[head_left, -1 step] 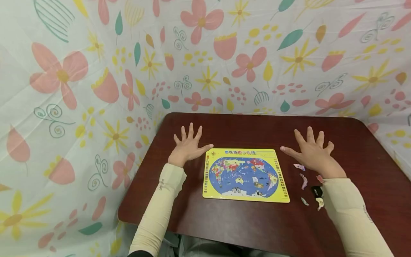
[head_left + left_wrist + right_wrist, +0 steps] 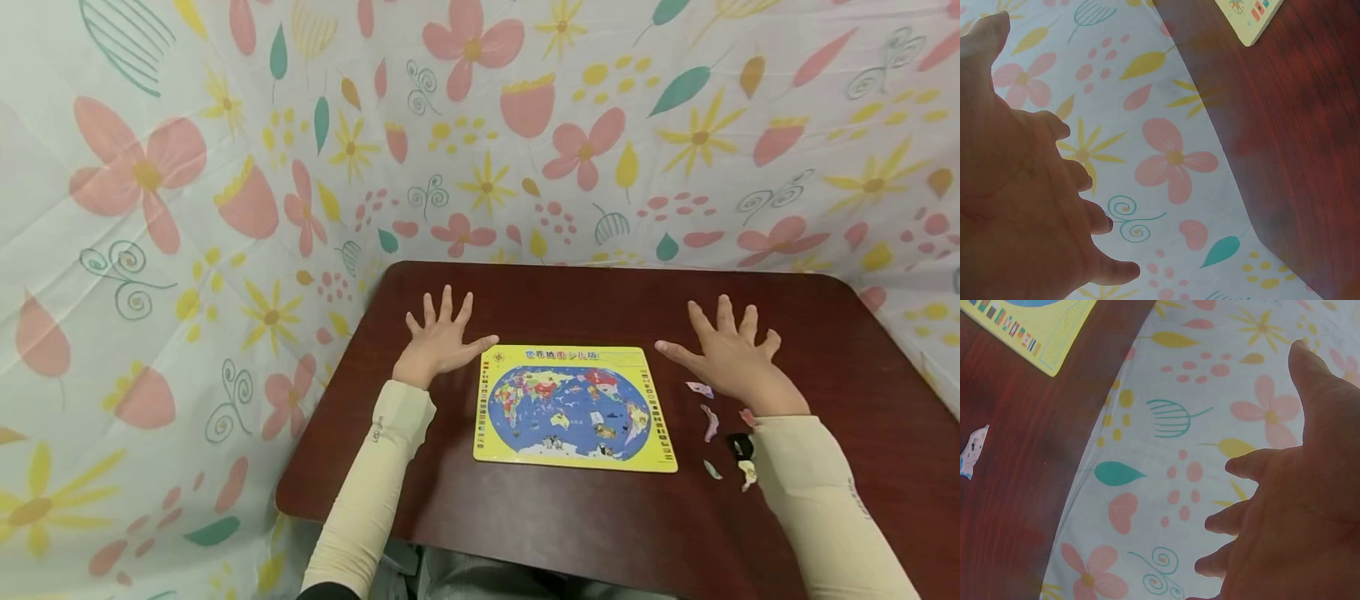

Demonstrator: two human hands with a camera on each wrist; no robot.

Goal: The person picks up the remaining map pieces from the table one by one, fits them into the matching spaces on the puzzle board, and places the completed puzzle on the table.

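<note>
A yellow-bordered world map puzzle board (image 2: 570, 408) lies flat on the table, with Chinese characters along its top edge. To its left, my left hand (image 2: 438, 343) is held with its fingers spread, the thumb near the board's upper left corner; it holds nothing. On the other side, my right hand (image 2: 729, 360) is likewise spread and holds nothing. Small loose puzzle pieces lie below the right hand: a purple-and-white one (image 2: 701, 389), a curved pinkish one (image 2: 710, 423), a green one (image 2: 712, 471), a black one (image 2: 740, 447) and others, partly hidden by the right sleeve.
The dark reddish-brown table (image 2: 525, 504) has rounded corners. A white curtain (image 2: 480, 175) printed with flowers and leaves hangs behind it and along its left side. Cream sleeves cover both forearms.
</note>
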